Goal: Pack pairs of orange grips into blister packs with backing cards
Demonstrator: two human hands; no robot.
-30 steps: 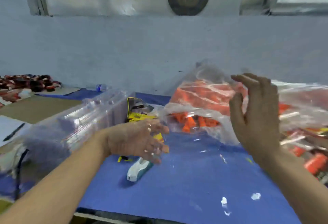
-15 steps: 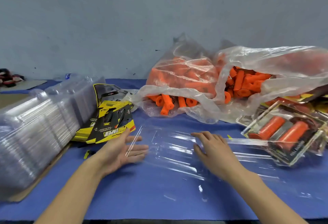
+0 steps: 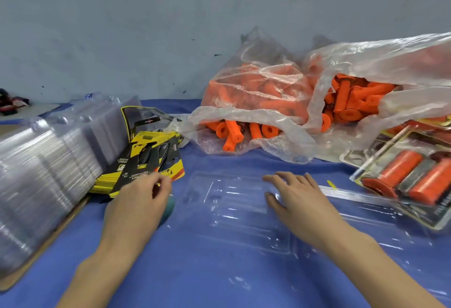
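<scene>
Your right hand [image 3: 300,200] lies flat on the clear blister [image 3: 231,210] at lower centre of the frame, fingers straight and spread. Your left hand [image 3: 139,200] is at the yellow-black cards [image 3: 151,161], centre left, fingers curled at the top card's edge; I cannot tell whether they pinch it. The blister's moulded ribs glint. Orange grips [image 3: 231,134] spill from a bag [image 3: 256,112], upper right.

Blue table cover [image 3: 219,278] spread beneath a scuffed grey wall [image 3: 122,26], dark red-and-black heap [image 3: 12,105] seen past the cover's far-left edge (blurred), brown cardboard sheet [image 3: 56,232] laid on the cover's near-left part.
</scene>
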